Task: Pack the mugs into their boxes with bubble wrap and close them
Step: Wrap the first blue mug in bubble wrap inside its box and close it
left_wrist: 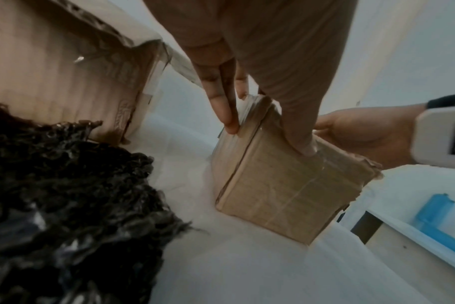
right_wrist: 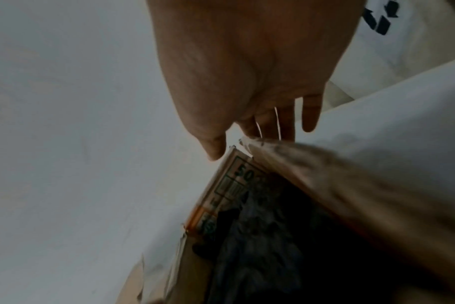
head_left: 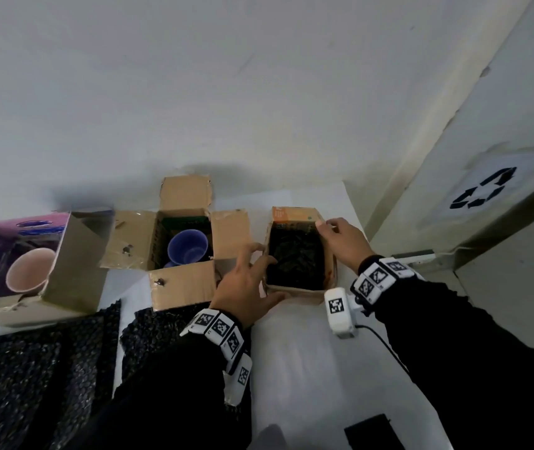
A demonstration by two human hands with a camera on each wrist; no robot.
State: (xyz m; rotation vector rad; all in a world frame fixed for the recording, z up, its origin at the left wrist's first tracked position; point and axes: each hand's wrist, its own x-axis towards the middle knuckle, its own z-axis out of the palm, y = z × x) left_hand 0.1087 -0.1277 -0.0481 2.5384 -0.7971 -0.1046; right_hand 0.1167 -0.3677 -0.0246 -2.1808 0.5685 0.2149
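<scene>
Cardboard box (head_left: 298,289) stuffed with black bubble wrap (head_left: 295,258), gripped by both my hands on the white table (head_left: 291,368).

From the head view, my left hand (head_left: 243,287) clasps the box's near-left corner, thumb along the front wall; my right hand (head_left: 343,240) pinches its far-right corner. To the left stand an open box (head_left: 181,287) with a blue mug (head_left: 187,246) inside and a tipped box (head_left: 74,271) with a pink mug (head_left: 30,269). Loose wrap sheets (head_left: 31,368) lie in front of them. From the left wrist, my fingers (left_wrist: 223,102) and thumb curl round the box's corner edge. From the right wrist, my thumb (right_wrist: 210,144) and fingers meet at the box's rim, above the dark wrap inside.
</scene>
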